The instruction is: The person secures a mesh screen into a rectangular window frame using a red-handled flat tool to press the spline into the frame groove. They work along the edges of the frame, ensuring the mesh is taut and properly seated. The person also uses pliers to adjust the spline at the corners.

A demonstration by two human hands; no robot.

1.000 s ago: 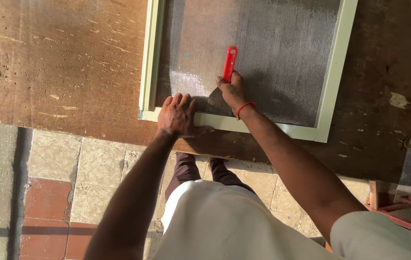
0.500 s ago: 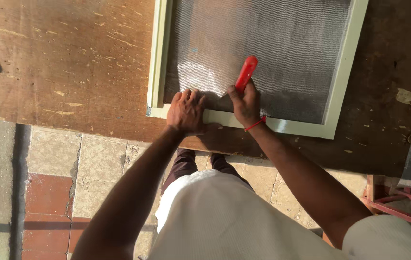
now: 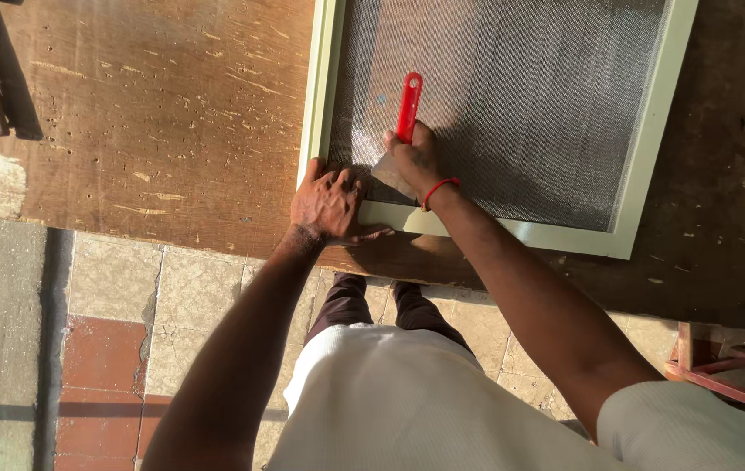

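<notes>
**Hands at the near-left corner of a mesh screen frame**

Compared with the views half a second and one second earlier, the red-handled tool (image 3: 408,106) stands more nearly upright, where shortly before it leaned to the right, and both hands have stayed at the same corner of the frame. The tool's working end therefore seems to be moving in short strokes along the near rail rather than travelling on, which suggests the work at this corner is still under way.

The right hand (image 3: 413,157), with a red band at the wrist, is clenched around the lower part of the handle; the blade end is hidden beneath the hand, so its contact with the mesh cannot be confirmed. The left hand (image 3: 327,202) lies flat with fingers spread, pressing down on the corner of the pale green frame (image 3: 512,234) and gripping nothing.

The frame rests flat on a worn brown board (image 3: 146,113), its near rail close to the board's edge. The grey mesh (image 3: 512,96) fills it and catches sunlight in a fine woven sheen, darker where the arm's shadow falls. A tiled floor (image 3: 102,288) shows below, and a red metal stand (image 3: 721,366) at the right edge.
</notes>
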